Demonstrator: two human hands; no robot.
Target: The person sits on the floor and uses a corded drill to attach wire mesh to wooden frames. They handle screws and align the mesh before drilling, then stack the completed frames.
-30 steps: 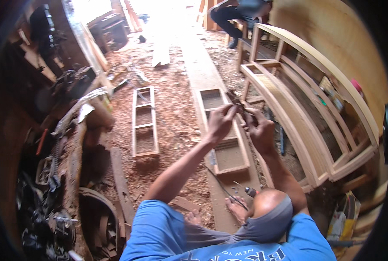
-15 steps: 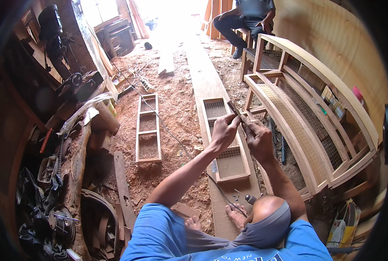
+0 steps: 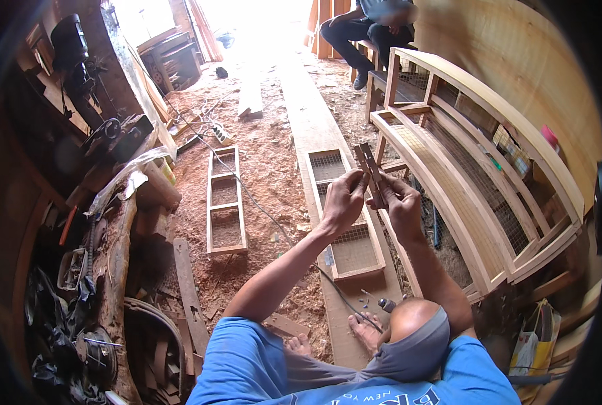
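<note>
Meshed frame (image 3: pixel 359 273) lies assembled; dark strip (image 3: pixel 369 164), held over the frame's right side, is unfastened; left hand (image 3: pixel 345 201) pinches the strip; right hand (image 3: pixel 403 204) grasps it.

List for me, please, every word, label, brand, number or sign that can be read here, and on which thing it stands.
Blue shirt of the person: large dark letters, partly cut off, with smaller pale ones beside them; I do not copy the words.
Yellow and white bag, lower right: any print is too small and blurred to read.
Held brown piece and mesh frame: no readable text.
</note>
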